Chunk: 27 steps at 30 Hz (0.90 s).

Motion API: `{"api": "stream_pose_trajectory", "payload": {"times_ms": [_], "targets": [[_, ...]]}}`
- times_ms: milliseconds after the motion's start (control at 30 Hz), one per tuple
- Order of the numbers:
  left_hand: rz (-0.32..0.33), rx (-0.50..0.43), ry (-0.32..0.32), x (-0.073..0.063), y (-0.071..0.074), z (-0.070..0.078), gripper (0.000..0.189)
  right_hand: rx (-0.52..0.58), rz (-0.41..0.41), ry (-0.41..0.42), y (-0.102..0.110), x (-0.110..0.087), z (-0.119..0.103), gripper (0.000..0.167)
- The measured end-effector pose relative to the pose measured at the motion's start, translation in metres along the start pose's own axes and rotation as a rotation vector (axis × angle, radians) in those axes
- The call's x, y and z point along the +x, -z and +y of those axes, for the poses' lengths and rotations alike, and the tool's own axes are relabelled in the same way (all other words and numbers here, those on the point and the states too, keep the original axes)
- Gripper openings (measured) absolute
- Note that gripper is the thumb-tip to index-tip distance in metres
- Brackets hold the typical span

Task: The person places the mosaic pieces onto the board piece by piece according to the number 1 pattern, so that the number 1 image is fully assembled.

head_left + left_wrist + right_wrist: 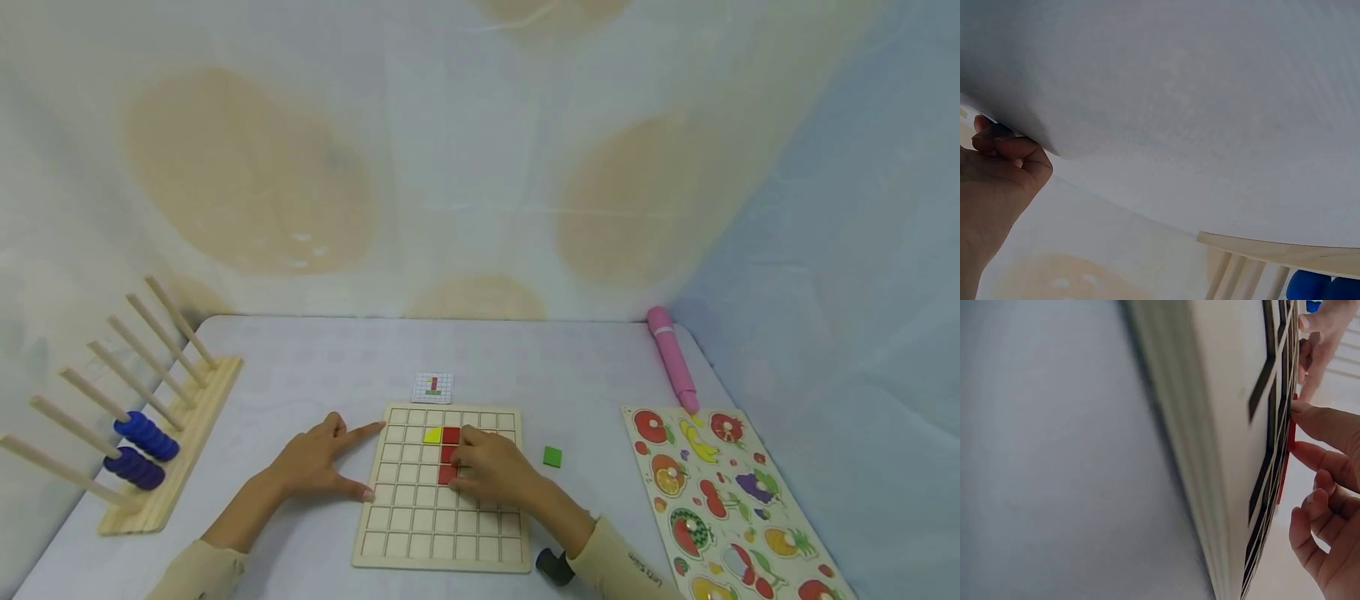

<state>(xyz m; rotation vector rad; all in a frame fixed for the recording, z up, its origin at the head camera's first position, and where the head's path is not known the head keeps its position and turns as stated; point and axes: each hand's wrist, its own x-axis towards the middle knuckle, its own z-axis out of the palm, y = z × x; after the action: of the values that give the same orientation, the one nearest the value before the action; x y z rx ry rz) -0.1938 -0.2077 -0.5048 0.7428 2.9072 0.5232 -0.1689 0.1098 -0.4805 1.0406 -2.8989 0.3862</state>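
Note:
A wooden grid board (pixel 427 546) lies on the white table. In it sit a yellow tile (pixel 432 435) with a slanted side and a column of red square tiles (pixel 450 436). My right hand (pixel 491 468) is over the board, its thumb and index finger pinching the lowest red tile (pixel 447 475). In the right wrist view, those fingertips (pixel 1301 407) meet the red tile's edge while the other fingers curl. My left hand (pixel 315 457) touches the board's left edge with outstretched index finger and thumb. A pattern card (pixel 432 388) lies behind the board.
A loose green tile (pixel 552 457) lies right of the board. At left stands a wooden peg rack (pixel 206 400) with blue beads (pixel 146 435). On the right are a fruit puzzle board (pixel 720 492) and a pink stick-shaped object (pixel 672 358). Beside my right wrist is a black object (pixel 553 567).

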Motion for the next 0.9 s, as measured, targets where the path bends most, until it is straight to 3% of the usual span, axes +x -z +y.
{"api": "stream_pose_trajectory", "payload": {"times_ms": [267,433,900], "targets": [[0.003,0.003,0.004,0.000,0.001,0.001,0.104,0.041,0.053,-0.007,0.005,-0.010,0.001,0.029],[0.007,0.004,0.003,-0.001,0.000,0.001,0.104,0.103,0.100,-0.029,0.014,-0.023,0.013,0.034],[-0.015,-0.006,0.016,-0.001,0.004,0.005,0.104,0.207,0.150,-0.267,0.025,-0.075,0.072,0.038]]}}
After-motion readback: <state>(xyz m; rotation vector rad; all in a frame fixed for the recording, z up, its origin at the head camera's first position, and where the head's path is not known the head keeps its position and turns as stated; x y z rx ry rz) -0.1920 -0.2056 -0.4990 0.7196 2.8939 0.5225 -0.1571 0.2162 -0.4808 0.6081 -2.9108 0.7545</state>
